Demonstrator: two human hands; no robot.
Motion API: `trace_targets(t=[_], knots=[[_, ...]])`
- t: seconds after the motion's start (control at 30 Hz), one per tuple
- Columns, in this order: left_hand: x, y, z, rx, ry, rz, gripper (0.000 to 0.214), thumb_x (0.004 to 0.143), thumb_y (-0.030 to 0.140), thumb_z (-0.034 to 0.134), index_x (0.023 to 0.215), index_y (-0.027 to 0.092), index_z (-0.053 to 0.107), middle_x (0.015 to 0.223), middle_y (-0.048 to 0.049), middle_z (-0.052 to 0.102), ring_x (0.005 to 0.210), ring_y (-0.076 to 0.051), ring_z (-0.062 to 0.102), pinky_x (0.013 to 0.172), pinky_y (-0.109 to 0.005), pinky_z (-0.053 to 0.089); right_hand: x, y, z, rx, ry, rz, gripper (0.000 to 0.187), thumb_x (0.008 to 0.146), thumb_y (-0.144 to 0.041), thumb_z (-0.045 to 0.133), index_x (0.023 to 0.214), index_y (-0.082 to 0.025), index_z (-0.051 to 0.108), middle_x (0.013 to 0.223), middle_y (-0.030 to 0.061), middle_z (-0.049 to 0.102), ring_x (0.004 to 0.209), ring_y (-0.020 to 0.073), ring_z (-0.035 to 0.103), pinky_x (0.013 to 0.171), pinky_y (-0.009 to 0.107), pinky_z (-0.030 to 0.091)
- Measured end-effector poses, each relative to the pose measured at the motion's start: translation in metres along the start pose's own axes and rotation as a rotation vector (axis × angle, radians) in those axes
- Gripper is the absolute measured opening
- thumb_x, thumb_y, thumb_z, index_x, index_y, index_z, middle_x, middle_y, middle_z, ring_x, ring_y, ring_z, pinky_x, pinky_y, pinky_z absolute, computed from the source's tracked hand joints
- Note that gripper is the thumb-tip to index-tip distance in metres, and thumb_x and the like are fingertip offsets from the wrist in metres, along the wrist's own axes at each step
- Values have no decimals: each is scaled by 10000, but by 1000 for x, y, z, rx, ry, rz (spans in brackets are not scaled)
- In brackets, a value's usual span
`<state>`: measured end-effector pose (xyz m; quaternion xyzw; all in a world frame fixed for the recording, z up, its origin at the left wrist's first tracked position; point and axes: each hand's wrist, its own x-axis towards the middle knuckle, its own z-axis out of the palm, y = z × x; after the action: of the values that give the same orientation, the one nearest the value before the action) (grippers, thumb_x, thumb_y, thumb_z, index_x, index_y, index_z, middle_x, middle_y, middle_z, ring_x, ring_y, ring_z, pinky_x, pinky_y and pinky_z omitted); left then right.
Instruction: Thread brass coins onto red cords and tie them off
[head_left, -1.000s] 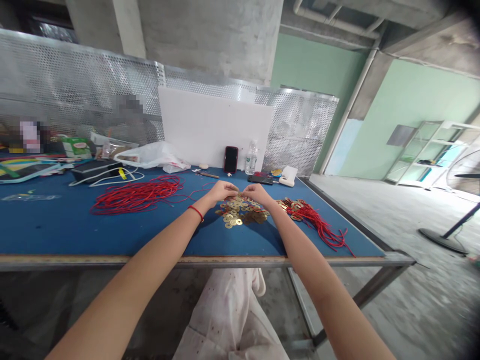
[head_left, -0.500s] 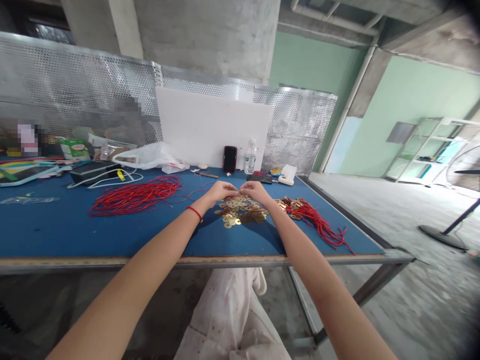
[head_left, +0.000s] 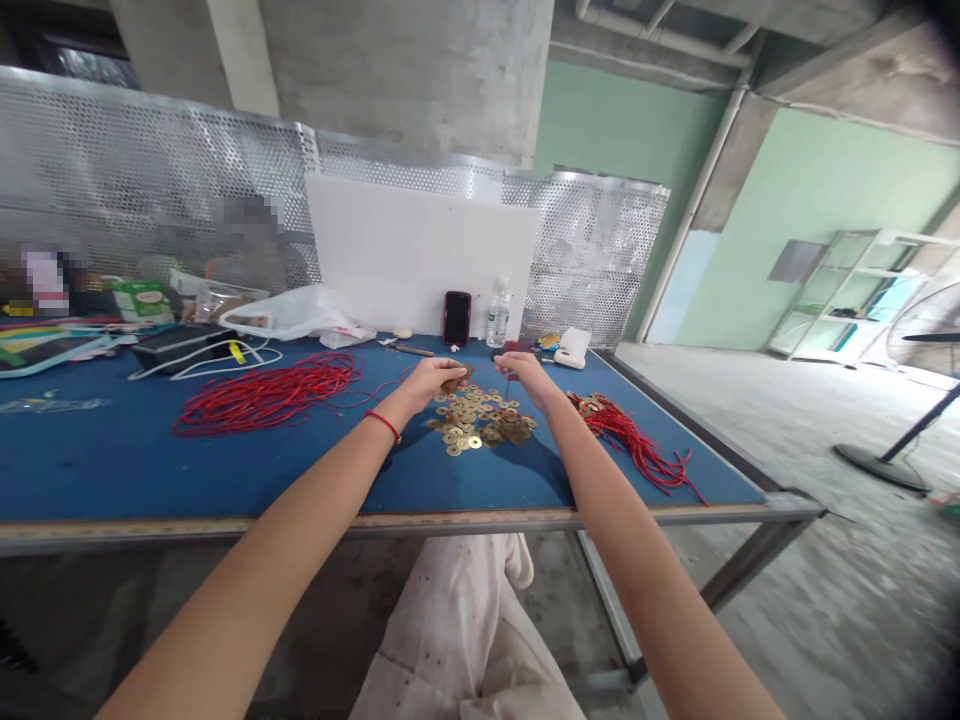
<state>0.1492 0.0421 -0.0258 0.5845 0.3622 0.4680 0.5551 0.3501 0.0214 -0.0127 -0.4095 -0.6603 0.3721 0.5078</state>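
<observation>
Head view: left hand (head_left: 435, 377) pinches holed, brass-coloured coins (head_left: 459, 381); right hand (head_left: 524, 368) pinches red cord (head_left: 508, 385) near the loose coin pile (head_left: 487, 426).

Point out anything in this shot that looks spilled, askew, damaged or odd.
Little stands out. The light trousers show dark spots, perhaps stains, which look a bit odd. The gold-coloured coins lie in a loose heap on the blue tabletop, but close together, so probably not a spill.

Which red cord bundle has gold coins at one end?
The right bundle: gold coins sit at its far end, while the left bundle, across the loose coin pile, shows none.
</observation>
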Motion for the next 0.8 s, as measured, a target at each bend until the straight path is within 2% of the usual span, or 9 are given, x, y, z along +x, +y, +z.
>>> trace_targets(t=[0.1, 0.2, 0.33, 0.43, 0.57, 0.67, 0.8], knots=[[0, -1, 1, -26, -11, 10, 323, 538, 285, 824, 739, 105, 646, 655, -41, 644, 592, -113, 581, 601, -243, 429, -2, -10, -5, 309, 15, 39, 265, 721, -423, 584, 633, -183, 512, 843, 55, 654, 860, 167, 598, 743, 271, 457], [-1, 0, 1, -47, -51, 24, 323, 553, 297, 817, 748, 106, 644, 662, -39, 641, 596, -109, 578, 613, -247, 437, -5, -15, -7, 483, 28, -7, 286, 766, -442, 564, 644, -203, 467, 936, 75, 667, 1009, 198, 593, 846, 325, 479], [-5, 3, 2, -28, -81, 33, 333, 580, 332, 802, 771, 114, 639, 685, -36, 640, 600, -105, 573, 598, -240, 429, -5, -16, -8, 602, 93, -67, 248, 794, -431, 565, 705, -215, 483, 859, 57, 661, 955, 181, 614, 888, 346, 498], [-7, 5, 4, -2, -68, 37, 340, 577, 340, 800, 775, 118, 635, 688, -34, 638, 606, -107, 572, 600, -240, 429, -2, -13, -10, 595, 203, -27, 214, 824, -410, 542, 758, -208, 524, 821, 50, 658, 828, 153, 627, 835, 312, 529], [-8, 6, 5, 8, -81, 65, 345, 581, 350, 793, 783, 118, 635, 687, -35, 638, 616, -111, 577, 592, -238, 421, 4, -8, -12, 602, 326, 14, 114, 802, -294, 576, 861, -196, 583, 863, 29, 674, 672, 96, 605, 667, 213, 536], [-8, 6, 6, 12, -109, 74, 334, 595, 348, 782, 792, 120, 637, 691, -35, 639, 631, -114, 580, 586, -235, 415, 5, -4, -12, 554, 363, 10, 189, 754, -260, 624, 929, -198, 589, 863, 13, 682, 568, 67, 558, 546, 178, 494], [-8, 7, 6, 10, -130, 85, 315, 616, 344, 769, 802, 124, 640, 703, -34, 638, 650, -115, 580, 598, -233, 421, 5, 0, -10, 469, 383, 10, 289, 715, -290, 652, 983, -205, 586, 902, 16, 694, 536, 58, 526, 483, 172, 443]])
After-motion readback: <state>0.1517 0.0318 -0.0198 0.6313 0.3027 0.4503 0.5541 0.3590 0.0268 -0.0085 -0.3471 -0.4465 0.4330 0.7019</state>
